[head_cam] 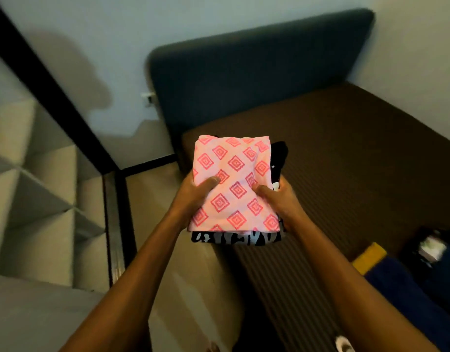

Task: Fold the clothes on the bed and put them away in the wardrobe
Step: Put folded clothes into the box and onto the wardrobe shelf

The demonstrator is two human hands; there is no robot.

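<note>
Left hand (197, 193), right hand (282, 196): each grip clamps stack (234, 184) edge, thumbs on top. Risk: black layers (278, 158) under pink slide out, unfold, if stack tilts.

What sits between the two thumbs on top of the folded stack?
In the head view, only the pink patterned cloth lies between the thumbs of the left hand and right hand.

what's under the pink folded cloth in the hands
A black garment with white print shows beneath the pink folded cloth; black fabric also peeks out at its right. How many pieces lie underneath is hidden.
</note>
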